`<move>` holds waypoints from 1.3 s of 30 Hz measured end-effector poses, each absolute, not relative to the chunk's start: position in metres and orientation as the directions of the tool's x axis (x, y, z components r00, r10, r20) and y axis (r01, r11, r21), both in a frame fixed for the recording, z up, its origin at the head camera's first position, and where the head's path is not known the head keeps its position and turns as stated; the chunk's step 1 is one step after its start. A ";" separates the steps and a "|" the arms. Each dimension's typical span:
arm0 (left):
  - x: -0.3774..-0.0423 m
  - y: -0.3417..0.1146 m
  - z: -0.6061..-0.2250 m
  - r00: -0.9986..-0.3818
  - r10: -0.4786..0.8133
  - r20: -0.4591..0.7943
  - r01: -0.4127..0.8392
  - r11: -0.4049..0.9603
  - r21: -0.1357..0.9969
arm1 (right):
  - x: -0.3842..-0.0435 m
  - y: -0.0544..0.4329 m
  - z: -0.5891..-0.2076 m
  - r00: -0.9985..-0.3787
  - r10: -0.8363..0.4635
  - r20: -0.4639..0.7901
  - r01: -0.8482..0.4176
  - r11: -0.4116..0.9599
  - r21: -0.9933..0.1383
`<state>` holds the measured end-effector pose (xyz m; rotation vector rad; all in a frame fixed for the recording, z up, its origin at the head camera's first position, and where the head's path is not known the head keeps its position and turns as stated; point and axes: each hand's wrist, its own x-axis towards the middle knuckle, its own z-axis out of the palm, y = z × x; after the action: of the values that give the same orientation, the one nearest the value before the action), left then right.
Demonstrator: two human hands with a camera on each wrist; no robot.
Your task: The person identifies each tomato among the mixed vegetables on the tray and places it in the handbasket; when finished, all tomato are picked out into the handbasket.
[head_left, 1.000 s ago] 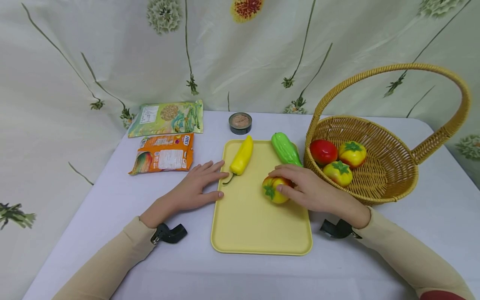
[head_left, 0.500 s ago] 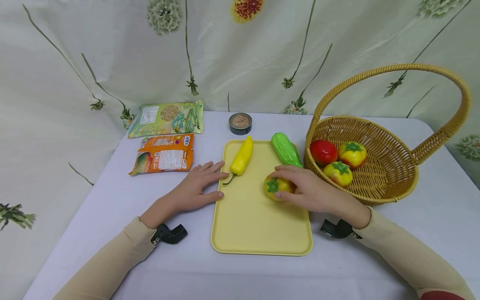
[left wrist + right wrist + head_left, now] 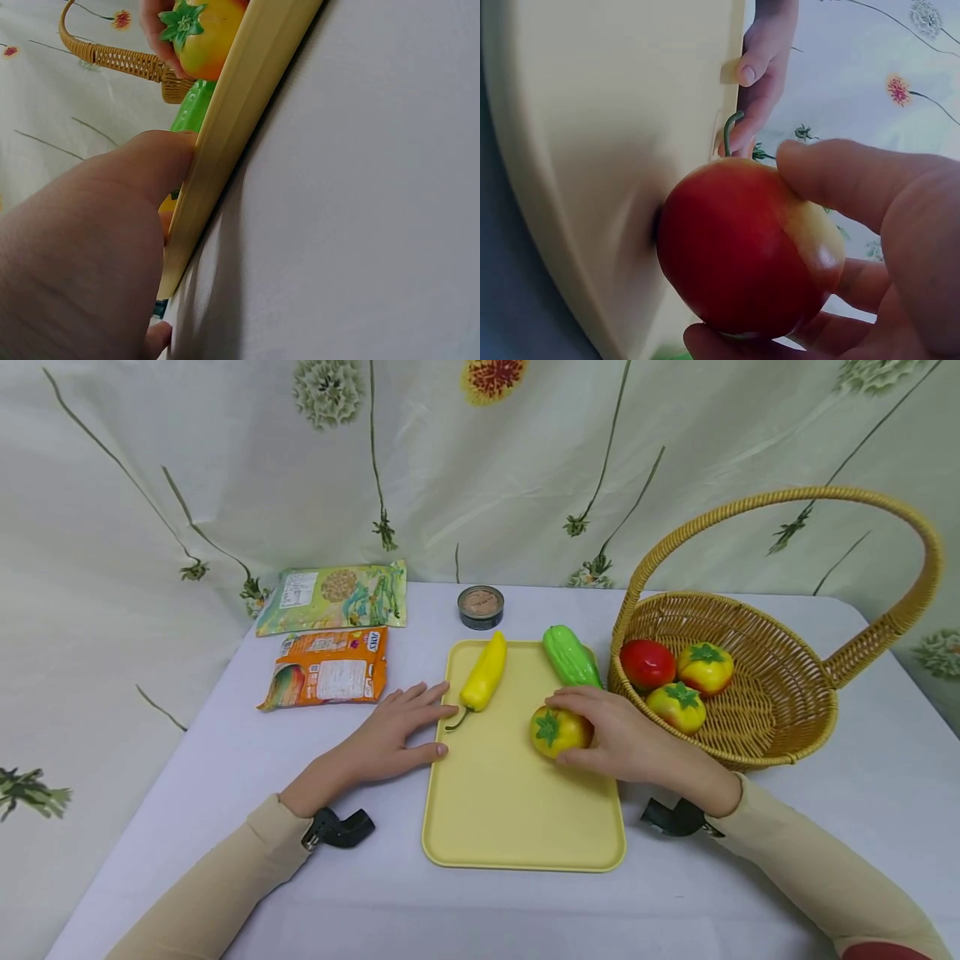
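Observation:
My right hand [image 3: 618,735] grips a yellow-and-red tomato [image 3: 557,732] with a green leafy top, on the right half of a yellow tray [image 3: 517,827]. In the right wrist view, thumb and fingers curl around the tomato's red side [image 3: 742,247], close against the tray. My left hand [image 3: 390,735] lies with fingers spread, its fingertips and thumb on the tray's left edge. Beside those fingertips a yellow pepper [image 3: 483,672] rests on the tray, stem toward me. A green pepper [image 3: 572,656] lies over the tray's far right corner, beyond my right hand.
A wicker basket [image 3: 787,727] with a tall handle stands right of the tray, holding a red fruit [image 3: 647,664] and two yellow-red tomatoes [image 3: 705,667]. Behind the tray is a small can [image 3: 481,606]. An orange packet [image 3: 330,668] and a green packet [image 3: 333,597] lie at the back left.
The tomato has turned and shifted slightly right and away from me in my right hand, which stays in nearly the same place. My left hand has not moved.

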<state>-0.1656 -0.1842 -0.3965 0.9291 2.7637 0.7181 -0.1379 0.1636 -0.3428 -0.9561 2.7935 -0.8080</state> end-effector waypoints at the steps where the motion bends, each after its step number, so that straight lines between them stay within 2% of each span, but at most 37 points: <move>1: -0.165 -0.184 -0.396 -0.799 0.601 0.023 0.536 0.694 0.481 | -0.138 0.164 -0.343 -0.802 -0.590 0.092 -0.545 0.662 -0.514; 13: -0.166 -0.184 -0.398 -0.794 0.606 0.034 0.546 0.688 0.478 | -0.137 0.167 -0.344 -0.747 -0.661 0.074 -0.602 0.624 -0.499; 39: -0.167 -0.184 -0.398 -0.794 0.607 0.029 0.543 0.687 0.483 | -0.137 0.167 -0.343 -0.703 -0.707 0.081 -0.640 0.578 -0.506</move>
<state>-0.1665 -0.1844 -0.3979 0.9461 2.7620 0.7256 -0.1371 0.1672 -0.3431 -1.1474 2.6744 -0.7776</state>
